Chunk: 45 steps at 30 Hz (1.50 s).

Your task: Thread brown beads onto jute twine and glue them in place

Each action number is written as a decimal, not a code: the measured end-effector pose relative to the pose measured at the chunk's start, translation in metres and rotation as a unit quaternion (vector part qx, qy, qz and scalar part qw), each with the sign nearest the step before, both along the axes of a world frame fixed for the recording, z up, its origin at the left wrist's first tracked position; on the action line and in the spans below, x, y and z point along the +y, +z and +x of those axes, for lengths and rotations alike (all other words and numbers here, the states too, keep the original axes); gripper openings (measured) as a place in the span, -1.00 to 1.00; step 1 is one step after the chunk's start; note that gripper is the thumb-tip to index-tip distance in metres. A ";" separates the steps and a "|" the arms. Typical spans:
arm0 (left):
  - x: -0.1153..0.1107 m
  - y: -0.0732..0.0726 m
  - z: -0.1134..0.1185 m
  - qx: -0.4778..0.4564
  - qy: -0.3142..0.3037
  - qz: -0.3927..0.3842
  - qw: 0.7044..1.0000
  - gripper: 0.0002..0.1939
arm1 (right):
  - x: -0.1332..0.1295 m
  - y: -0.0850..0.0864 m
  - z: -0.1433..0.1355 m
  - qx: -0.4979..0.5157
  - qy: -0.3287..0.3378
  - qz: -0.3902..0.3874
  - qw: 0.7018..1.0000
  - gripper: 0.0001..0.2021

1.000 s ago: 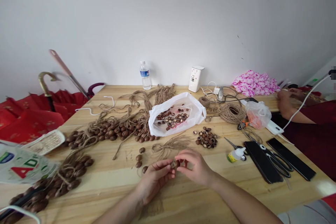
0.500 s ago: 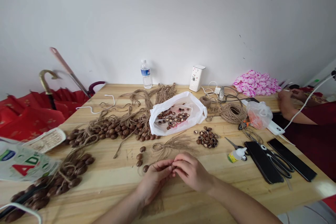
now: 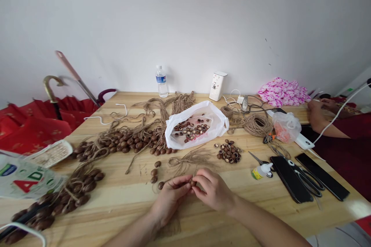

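Note:
My left hand (image 3: 171, 197) is closed at the front of the table, its thumb and fingertips around a small brown nut shell (image 3: 193, 182). My right hand (image 3: 213, 191) meets it there, pinching at the same shell, and a thin strand seems to rise between the fingertips. Fingers hide most of the shell. Just beyond both hands lies a looped, knotted twine cord (image 3: 185, 159) with frayed ends. Several loose whole shells (image 3: 154, 172) rest left of that cord. To its right is a heap of half shells (image 3: 229, 152).
A white plastic bag (image 3: 197, 125) holding shells lies behind. Strung shells with twine (image 3: 127, 141) spread leftward. On the right are a glue bottle (image 3: 261, 171), a black phone (image 3: 290, 179), scissors (image 3: 307, 179) and a twine coil (image 3: 257, 124). Another person's hands (image 3: 319, 108) are at far right.
My right fingertips have shifted slightly, and the brown shell between my hands now shows, with a thin strand above it. Other things stay in place.

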State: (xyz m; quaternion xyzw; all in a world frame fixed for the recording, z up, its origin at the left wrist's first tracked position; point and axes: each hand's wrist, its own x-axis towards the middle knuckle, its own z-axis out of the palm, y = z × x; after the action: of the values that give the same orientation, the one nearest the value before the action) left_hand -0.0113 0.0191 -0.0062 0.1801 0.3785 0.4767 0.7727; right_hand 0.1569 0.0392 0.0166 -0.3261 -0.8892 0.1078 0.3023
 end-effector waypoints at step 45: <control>0.000 -0.011 -0.003 0.171 0.003 0.144 0.975 -0.78 | 0.005 -0.019 -0.011 0.200 -0.029 -0.143 0.969 -0.68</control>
State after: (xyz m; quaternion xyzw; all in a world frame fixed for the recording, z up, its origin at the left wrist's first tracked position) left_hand -0.0142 0.0195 -0.0170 0.3667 0.4328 0.4910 0.6612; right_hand 0.1461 0.0437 -0.0023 -0.3636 -0.7761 0.2881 0.4272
